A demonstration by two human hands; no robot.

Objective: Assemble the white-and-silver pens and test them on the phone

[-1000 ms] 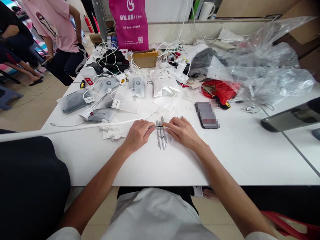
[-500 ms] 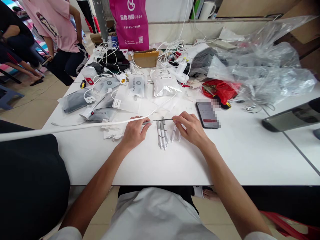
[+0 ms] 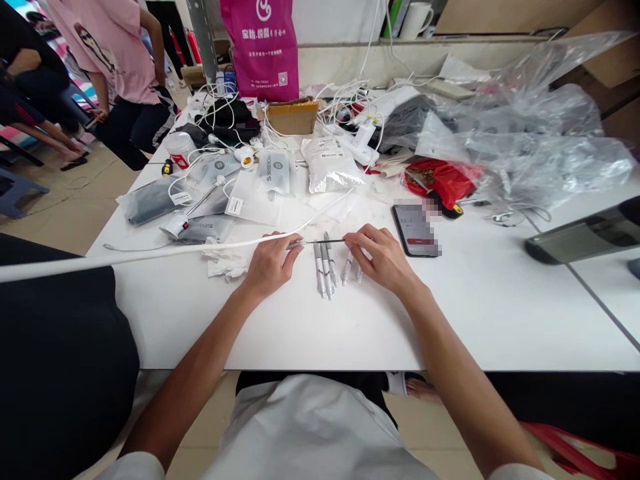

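Observation:
My left hand pinches a short grey pen barrel between thumb and fingers; most of it is hidden in the grip. Opposite it, my right hand holds a thin dark pen refill by its right end, fingertips pressed together. The refill lies level, its narrow tip pointing left at the barrel's end; whether the tip is inside cannot be made out. Just below, several white-and-grey pens lie side by side on the white table. More pen pieces lie partly under my right hand.
A white cable crosses in front on the left, passing over my left hand. A phone lies right of my right hand. Behind are packaged items, a carton, a pink bag and plastic wrap. A person is at the back left.
The refill and my right fingertips have shifted very slightly left, toward the barrel in my left hand. The pens on the table have stayed put.

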